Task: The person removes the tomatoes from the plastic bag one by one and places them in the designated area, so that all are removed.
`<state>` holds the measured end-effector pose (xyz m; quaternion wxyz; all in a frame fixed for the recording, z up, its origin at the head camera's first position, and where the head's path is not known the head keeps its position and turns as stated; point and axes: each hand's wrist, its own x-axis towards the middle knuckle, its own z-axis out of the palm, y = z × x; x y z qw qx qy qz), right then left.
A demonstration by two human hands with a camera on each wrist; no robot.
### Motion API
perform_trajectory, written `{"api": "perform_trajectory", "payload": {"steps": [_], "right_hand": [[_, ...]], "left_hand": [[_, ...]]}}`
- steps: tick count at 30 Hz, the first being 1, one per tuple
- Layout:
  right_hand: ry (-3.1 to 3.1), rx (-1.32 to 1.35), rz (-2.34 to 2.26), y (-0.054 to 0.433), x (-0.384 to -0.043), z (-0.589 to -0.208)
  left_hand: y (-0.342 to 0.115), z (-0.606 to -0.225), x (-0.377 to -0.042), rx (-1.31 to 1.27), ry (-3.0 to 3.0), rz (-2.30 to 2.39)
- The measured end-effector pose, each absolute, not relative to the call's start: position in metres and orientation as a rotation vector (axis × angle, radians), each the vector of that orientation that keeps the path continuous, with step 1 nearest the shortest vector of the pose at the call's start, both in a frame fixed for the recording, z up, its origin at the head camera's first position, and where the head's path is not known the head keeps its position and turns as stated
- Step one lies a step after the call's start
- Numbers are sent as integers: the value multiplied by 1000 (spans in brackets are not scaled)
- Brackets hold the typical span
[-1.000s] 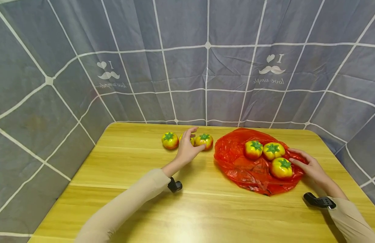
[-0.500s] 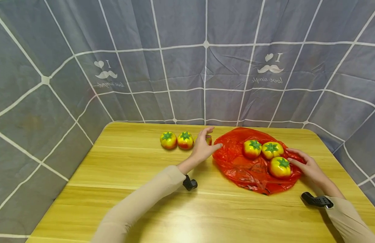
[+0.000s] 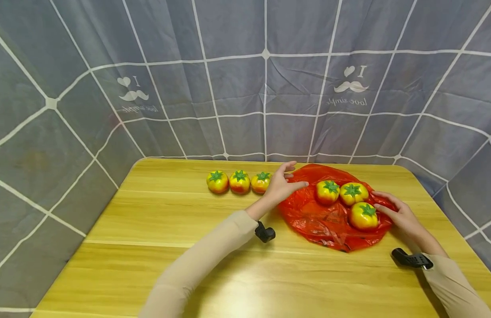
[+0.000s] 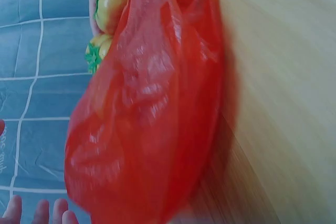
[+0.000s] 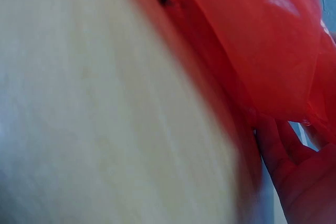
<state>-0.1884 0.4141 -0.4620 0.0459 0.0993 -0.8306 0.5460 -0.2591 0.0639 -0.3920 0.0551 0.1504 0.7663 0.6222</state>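
Observation:
A crumpled red plastic bag (image 3: 314,218) lies on the table, with three glossy yellow-and-red tomatoes with green star-shaped tops bunched on its right half. My left hand (image 3: 279,184) reaches over the bag's left edge, fingers and thumb spread, holding nothing; its fingertips (image 4: 42,212) show at the bottom of the left wrist view. My right hand (image 3: 404,218) is at the bag's right edge, gently bent fingers beside the front tomato (image 3: 363,216) and the back right tomato (image 3: 354,193). In the right wrist view, red plastic (image 5: 252,40) covers part of the right hand's fingers.
Three more tomatoes stand in a row left of the bag: a left one (image 3: 218,181), a middle one (image 3: 239,181) and a right one (image 3: 261,182) close behind my left hand. A wooden table (image 3: 150,247) meets a grey checked curtain (image 3: 237,88) at the back.
My left hand has moved right, from over the row of tomatoes to the bag's left edge, and the row's right tomato has come into sight. The right hand stays at the bag.

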Motion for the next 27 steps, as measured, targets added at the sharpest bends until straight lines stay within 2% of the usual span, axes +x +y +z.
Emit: {"api": "perform_trajectory", "payload": {"steps": [15,27], "right_hand": [[-2502,297,1737,415,-186,-461],[-2518,288,1728,416,-186,-461]], "left_hand": [[106,-391,-259,466,2340,1782],[130,-407,-259,470,2437,1728]]}}
